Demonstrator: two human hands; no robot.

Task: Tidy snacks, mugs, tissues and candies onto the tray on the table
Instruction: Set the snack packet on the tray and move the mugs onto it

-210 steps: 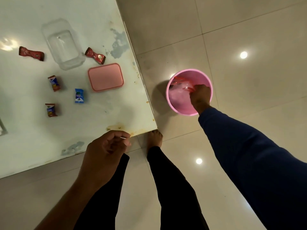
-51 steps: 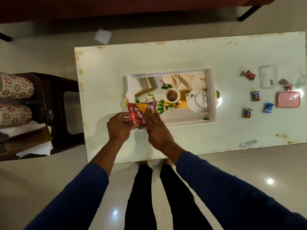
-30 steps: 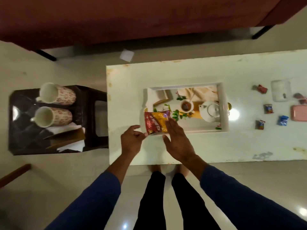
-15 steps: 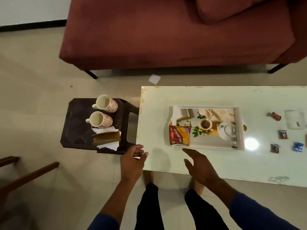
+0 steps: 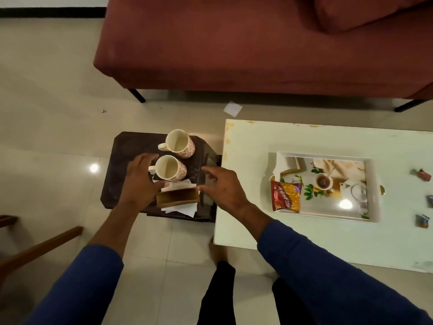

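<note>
The left hand (image 5: 140, 184) hides part of the tissues (image 5: 180, 207).

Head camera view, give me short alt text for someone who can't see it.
Both open hands, left hand and right hand, reach over a dark side table toward a brown tissue holder beside two floral mugs. To the right, a snack packet lies on the tray on the white table.

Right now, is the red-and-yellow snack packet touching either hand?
Apart. The head view shows the red-and-yellow snack packet lying at the left end of the white tray, with bare table between it and the right hand; the left hand is over the stool.
</note>
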